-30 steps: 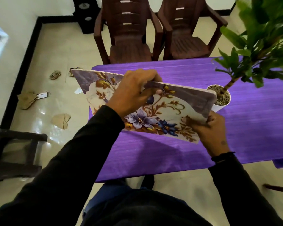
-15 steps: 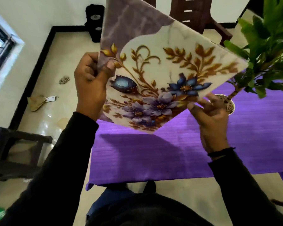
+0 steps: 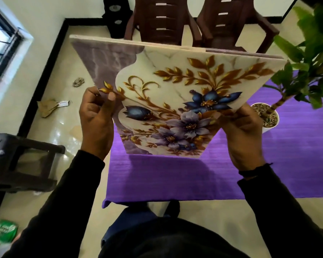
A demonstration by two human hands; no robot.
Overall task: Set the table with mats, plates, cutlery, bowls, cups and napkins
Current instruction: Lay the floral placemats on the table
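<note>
- Head view, only angle we get: a stack of floral mats [image 3: 175,94] is held up in the air above the near end of the worktop [image 3: 175,179], tilted so the printed face points back at the camera. Looks like more than one mat, since a second edge peeks out along the top right.
- Left hand [image 3: 97,120] grips the mats' left edge, thumb pressed on the front by the gold leaf print, other fingers curled round behind.
- Right hand [image 3: 242,133] holds the lower right edge, thumb on the front near the purple flowers, fingers hidden behind the mats, so I can't tell exactly how they lie.
- Both arms are in black sleeves; there's a dark band on the right wrist.
- The worktop has a purple cloth on it, and a potted plant [image 3: 268,116] in a white pot stands on it just right of the mats.
- Two brown plastic chairs [image 3: 162,19] sit at the far side.
- On the floor to the left: bits of brown cardboard [image 3: 47,108] and a dark stool [image 3: 24,161].
</note>
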